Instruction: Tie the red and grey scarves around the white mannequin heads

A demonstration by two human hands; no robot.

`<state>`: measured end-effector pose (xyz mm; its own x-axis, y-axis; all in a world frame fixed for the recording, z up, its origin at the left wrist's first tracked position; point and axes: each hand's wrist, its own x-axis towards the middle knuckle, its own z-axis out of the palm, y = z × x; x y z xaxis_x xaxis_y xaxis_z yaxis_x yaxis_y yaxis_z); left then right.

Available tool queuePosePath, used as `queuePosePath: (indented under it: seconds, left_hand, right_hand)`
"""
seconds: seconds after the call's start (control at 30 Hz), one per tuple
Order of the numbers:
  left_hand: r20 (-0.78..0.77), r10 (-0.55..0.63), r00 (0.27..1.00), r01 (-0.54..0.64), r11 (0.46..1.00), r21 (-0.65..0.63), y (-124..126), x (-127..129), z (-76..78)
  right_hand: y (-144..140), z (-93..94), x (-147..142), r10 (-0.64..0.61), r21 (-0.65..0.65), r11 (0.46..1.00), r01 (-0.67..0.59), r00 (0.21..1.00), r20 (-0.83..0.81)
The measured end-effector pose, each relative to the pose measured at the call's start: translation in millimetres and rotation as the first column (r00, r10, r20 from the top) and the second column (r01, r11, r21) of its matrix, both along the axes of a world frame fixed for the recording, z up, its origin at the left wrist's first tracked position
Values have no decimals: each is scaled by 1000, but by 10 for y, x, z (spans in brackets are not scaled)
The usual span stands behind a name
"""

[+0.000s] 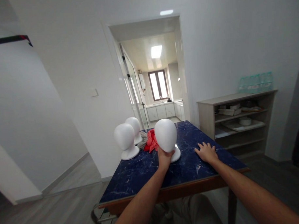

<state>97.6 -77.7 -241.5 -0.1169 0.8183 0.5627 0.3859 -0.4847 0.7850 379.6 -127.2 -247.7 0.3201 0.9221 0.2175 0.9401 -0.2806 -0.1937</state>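
Blue marble-patterned table (132,178) underfoot of both hands, spanning the near foreground. Wooden shelf unit (238,122) well off past the right hand, against the wall. White foam mannequin head (165,135) gripped at the neck by the left hand (164,157), fingers wrapped shut around it, base (176,154) peeking out just right of the knuckles and seemingly resting on or barely off the tabletop; cannot tell which. 2 more white heads (124,140) (134,127) standing upright to the far left of that hand, well apart from it. Red cloth (152,141) bunched just left of the held head, touching a grey cloth (142,140) beyond. Right hand (206,152) laid flat, fingers spread, palm down on bare tabletop, holding nothing, near the held head's right side. Judged as mid-placement or mid-lift of 1 head; next move likely calls for steady upright hold so the narrow base sits flat, with the right hand free to reach across for the cloth.
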Motion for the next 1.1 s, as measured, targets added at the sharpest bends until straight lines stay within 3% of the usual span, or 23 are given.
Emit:
queuePosePath:
  seconds: [0.13,0.27,0.37,0.43,0.57,0.67,0.8,1.0,1.1]
  left_hand:
    - [-50,-35,998,28,989,-147,-83,-83,-54]
    - [-113,-66,991,28,950,-310,-163,-392,-157]
    - [-159,-79,984,25,948,-317,-112,-733,-120]
    - [-273,-45,961,-37,957,-289,21,-937,-15]
    - [-604,40,796,-182,967,-176,457,-1147,229]
    - [-706,56,706,-251,952,-175,772,-1134,316]
    - [-804,24,595,-325,922,-212,1022,-1037,317]
    - [-790,26,613,-303,931,-205,1170,-1022,384]
    - [-667,60,743,-195,972,-129,1220,-1036,621]
  right_hand:
    - [-9,-6,0,0,-8,1000,0,1000,13]
    - [3,-25,14,3,11,1000,-3,1000,26]
    - [22,-41,32,1,-3,1000,-1,1000,14]
    - [38,-58,45,-7,-17,1000,7,1000,7]
    - [62,-94,66,-10,-28,1000,11,1000,11]
    - [61,-99,73,-12,-41,999,13,1000,20]
    - [49,-77,69,-19,-47,999,21,999,29]
    - [52,-73,61,-16,-49,999,18,999,35]
    - [55,-79,59,-12,-37,999,14,999,42]
